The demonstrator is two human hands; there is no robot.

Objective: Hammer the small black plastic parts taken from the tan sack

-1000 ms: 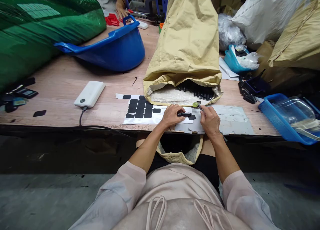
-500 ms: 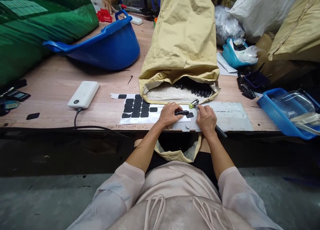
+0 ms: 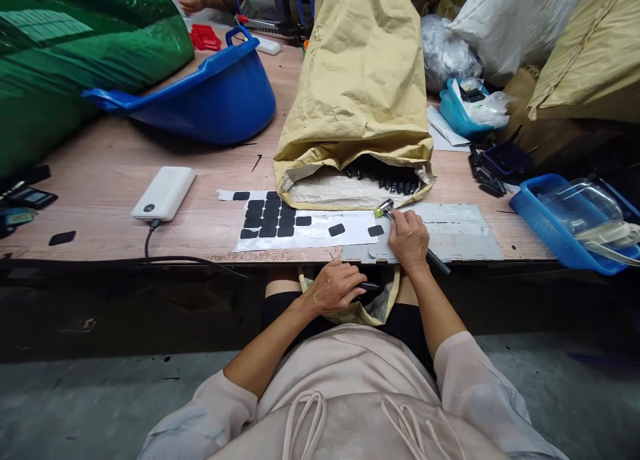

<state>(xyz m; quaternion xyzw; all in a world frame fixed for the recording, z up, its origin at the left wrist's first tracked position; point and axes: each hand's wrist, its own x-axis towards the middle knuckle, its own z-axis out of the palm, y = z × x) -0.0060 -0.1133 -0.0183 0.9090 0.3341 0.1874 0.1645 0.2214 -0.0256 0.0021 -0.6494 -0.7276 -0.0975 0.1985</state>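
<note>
A: Where is the left hand (image 3: 337,287)?
B: Below the front edge of the bench (image 3: 100,210), over the mouth of the lap sack (image 3: 386,307). Its back faces up and the fingers point right.
A: Anything in it?
B: Yes, its curled fingers grip a slim black piece (image 3: 370,286), whose end sticks out past the fingertips, above the sack opening.
A: And the right hand (image 3: 411,239)?
B: Up over the grey board (image 3: 457,230) on the bench, closed around a small hammer (image 3: 385,209). The back of the hand is uppermost.
A: How does the hammer lie?
B: Slantwise. The metal and yellow-green head is beyond the fingers, just in front of the big yellow sack (image 3: 360,93); the dark handle end comes out beside the wrist, toward the bench edge.
A: The forearms?
B: Both angle inward from the sides, the left one lower. Left of the hammer, a white sheet (image 3: 313,241) carries black patches (image 3: 271,213), two of them apart near its right end.
</note>
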